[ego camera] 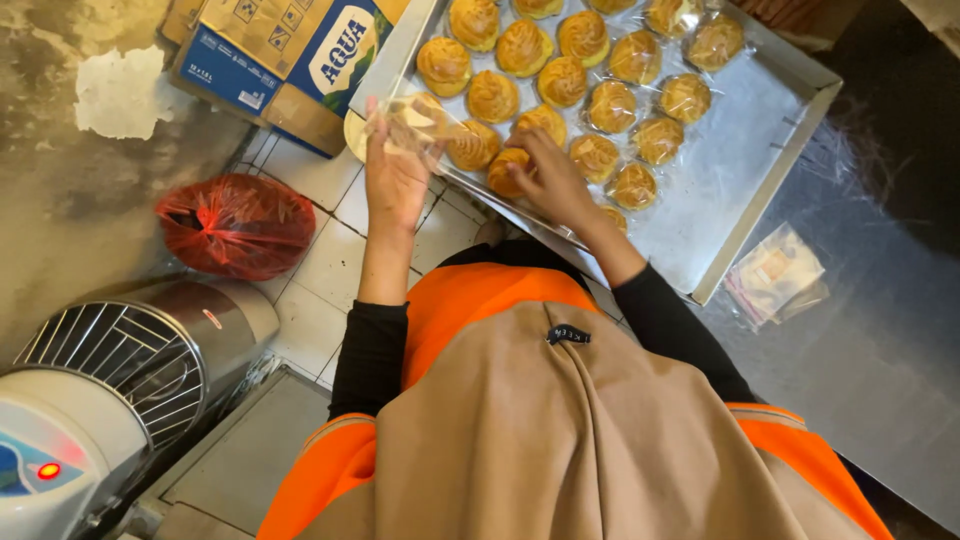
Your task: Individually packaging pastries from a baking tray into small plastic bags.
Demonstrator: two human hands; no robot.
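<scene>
Hands: left [395, 175] pinches flimsy clear bag [420, 118] w/ pastry inside, right [550, 180] closes on crumbly unwrapped pastry [508, 168] at tray's [740, 160] 9 o'clock edge; likely light, fragile—cup sides.

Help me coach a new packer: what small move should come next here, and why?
Probably lift the bare golden swirled pastry under the right hand into the clear plastic bag held by the left hand. Most pastries on the metal baking tray look bagged already; this one looks unwrapped.
</scene>
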